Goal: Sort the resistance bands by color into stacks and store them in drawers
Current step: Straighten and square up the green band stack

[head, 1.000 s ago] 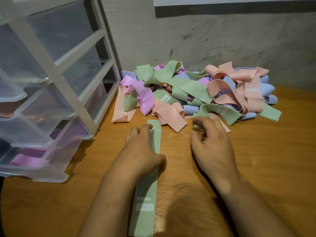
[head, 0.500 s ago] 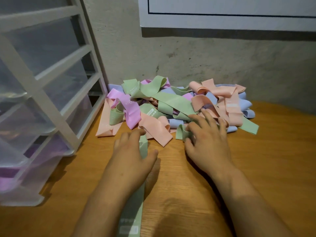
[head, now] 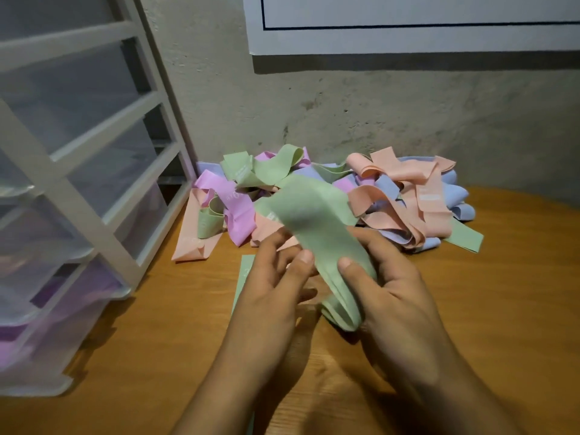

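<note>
A tangled pile of resistance bands (head: 408, 196) in green, pink, peach and blue lies against the wall. Both hands hold one green band (head: 317, 221) lifted above the table in front of the pile. My right hand (head: 389, 277) grips its lower end with the thumb on top. My left hand (head: 276, 277) pinches its left edge. Another green band (head: 243, 277) lies flat on the table under my left hand, mostly hidden by it. The plastic drawer unit (head: 78, 189) stands at the left, with purple bands in its bottom drawer (head: 40, 321).
The wooden table (head: 502, 309) runs right and forward of my hands. A concrete wall (head: 376, 114) stands right behind the pile, with a white board (head: 408, 23) on it. A peach band (head: 191, 243) lies nearest the drawer unit's foot.
My right hand pulled a green band out of the pile and lifted it. My left hand left the flat green band and took hold of the lifted one.
</note>
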